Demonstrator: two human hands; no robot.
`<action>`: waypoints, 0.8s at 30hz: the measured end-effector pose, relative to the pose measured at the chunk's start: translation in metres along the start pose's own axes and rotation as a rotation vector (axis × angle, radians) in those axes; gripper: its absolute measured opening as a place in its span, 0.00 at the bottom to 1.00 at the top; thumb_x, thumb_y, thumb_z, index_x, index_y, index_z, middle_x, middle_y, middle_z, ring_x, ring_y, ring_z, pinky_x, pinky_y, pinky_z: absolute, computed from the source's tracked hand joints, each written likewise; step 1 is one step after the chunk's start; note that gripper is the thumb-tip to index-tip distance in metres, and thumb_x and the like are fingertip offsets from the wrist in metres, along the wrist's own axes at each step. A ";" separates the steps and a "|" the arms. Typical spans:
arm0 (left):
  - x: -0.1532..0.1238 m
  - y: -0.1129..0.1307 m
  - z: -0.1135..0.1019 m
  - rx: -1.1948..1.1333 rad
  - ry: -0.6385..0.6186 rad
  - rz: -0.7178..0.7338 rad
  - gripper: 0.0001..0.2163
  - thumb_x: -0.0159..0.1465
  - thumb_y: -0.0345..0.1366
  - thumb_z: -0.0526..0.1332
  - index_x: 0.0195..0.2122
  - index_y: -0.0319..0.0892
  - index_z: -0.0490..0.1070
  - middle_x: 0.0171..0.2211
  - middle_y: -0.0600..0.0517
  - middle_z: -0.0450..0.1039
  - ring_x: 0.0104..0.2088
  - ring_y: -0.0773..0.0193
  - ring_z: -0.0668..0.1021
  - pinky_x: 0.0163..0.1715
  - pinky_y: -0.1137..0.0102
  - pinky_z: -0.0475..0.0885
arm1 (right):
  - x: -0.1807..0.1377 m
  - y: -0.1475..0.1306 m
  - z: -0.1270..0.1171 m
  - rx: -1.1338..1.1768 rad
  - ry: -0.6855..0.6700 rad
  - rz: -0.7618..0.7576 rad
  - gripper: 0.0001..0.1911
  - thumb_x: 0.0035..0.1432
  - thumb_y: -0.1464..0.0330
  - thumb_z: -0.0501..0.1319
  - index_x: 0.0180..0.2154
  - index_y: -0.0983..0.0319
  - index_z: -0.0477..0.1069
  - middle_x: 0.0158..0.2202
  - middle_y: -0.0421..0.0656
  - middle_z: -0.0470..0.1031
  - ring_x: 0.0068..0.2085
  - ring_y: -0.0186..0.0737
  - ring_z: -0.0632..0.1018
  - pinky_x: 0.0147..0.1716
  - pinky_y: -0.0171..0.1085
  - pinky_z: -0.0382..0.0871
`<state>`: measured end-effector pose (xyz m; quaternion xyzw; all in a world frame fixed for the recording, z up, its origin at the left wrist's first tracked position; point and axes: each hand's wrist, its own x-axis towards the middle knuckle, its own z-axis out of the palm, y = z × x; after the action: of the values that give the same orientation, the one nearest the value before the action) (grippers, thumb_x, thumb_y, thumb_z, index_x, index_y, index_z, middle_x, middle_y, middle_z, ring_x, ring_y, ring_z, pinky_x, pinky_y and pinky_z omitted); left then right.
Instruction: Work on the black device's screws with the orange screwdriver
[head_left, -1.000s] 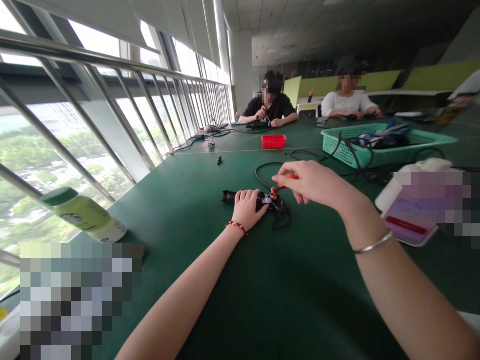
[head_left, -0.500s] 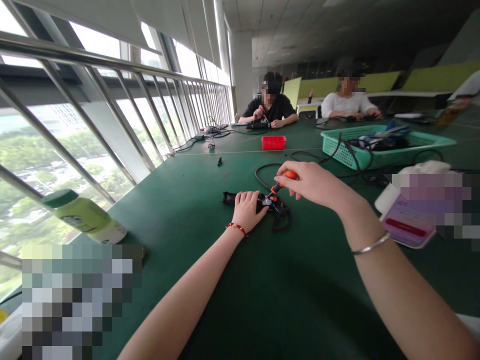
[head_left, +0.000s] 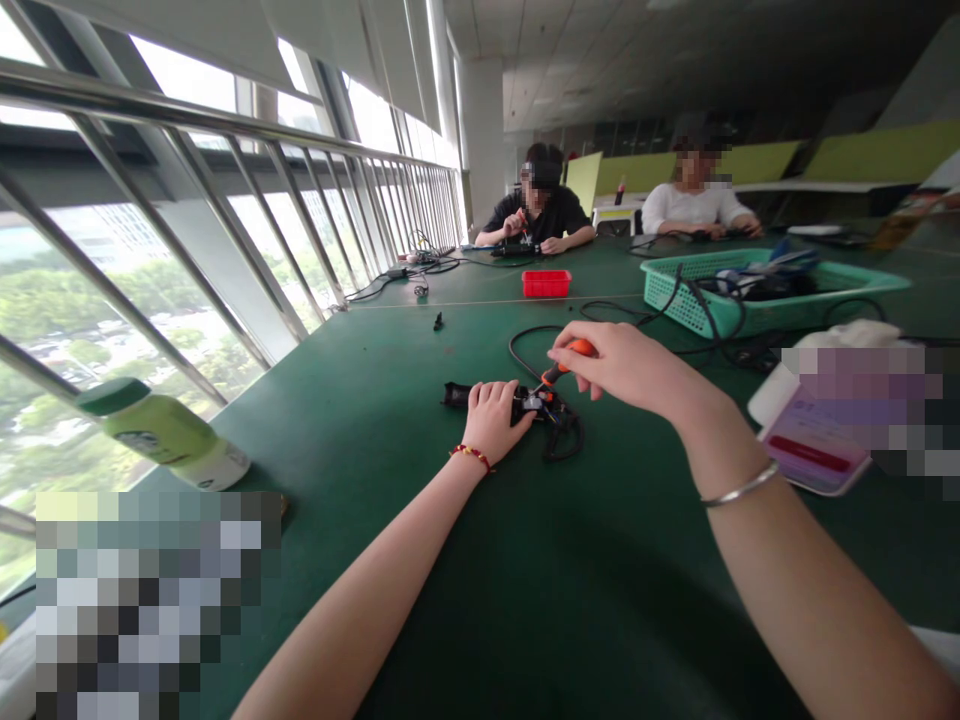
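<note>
On the green table (head_left: 465,560) lies a black corded device (head_left: 455,395), its right part opened so that small inner pieces and wires show. My left hand (head_left: 493,413) is wrapped over its middle and presses it to the tabletop. In my right hand (head_left: 611,362) is a screwdriver (head_left: 559,372) with an orange and black handle, held between thumb and fingers. It slants down to the left, and its tip meets the opened part beside my left thumb. A black cable loop (head_left: 564,440) lies just right of the device. The exact kind of device is hidden under my hand.
Beyond my hands stand a red bin (head_left: 547,284) and a green basket (head_left: 776,318) with cables in it. A green-capped bottle (head_left: 165,435) lies at the left by the railing (head_left: 300,140). A phone (head_left: 814,440) is at the right. Two people sit across the table.
Both hands, the screwdriver and the device keep nearly the same places. The whole view has shifted very slightly.
</note>
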<state>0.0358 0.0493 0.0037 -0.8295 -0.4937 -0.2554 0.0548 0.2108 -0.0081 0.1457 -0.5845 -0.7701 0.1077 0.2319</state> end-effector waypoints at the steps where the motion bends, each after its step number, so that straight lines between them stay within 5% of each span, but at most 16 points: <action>1: 0.000 0.000 0.000 0.003 0.000 0.001 0.21 0.61 0.46 0.56 0.52 0.42 0.61 0.49 0.46 0.68 0.51 0.54 0.67 0.57 0.57 0.54 | 0.000 0.000 0.000 0.002 -0.002 0.002 0.14 0.58 0.55 0.52 0.35 0.57 0.70 0.22 0.37 0.72 0.19 0.33 0.71 0.24 0.33 0.60; 24: 0.000 0.000 0.001 0.035 -0.001 0.008 0.21 0.61 0.46 0.55 0.52 0.41 0.61 0.49 0.46 0.68 0.51 0.54 0.67 0.57 0.57 0.54 | 0.001 0.003 -0.001 0.021 -0.040 0.005 0.15 0.58 0.55 0.50 0.36 0.56 0.69 0.22 0.37 0.73 0.21 0.34 0.73 0.25 0.33 0.61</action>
<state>0.0359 0.0494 0.0032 -0.8304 -0.4950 -0.2459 0.0701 0.2133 -0.0067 0.1457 -0.5818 -0.7718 0.1278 0.2223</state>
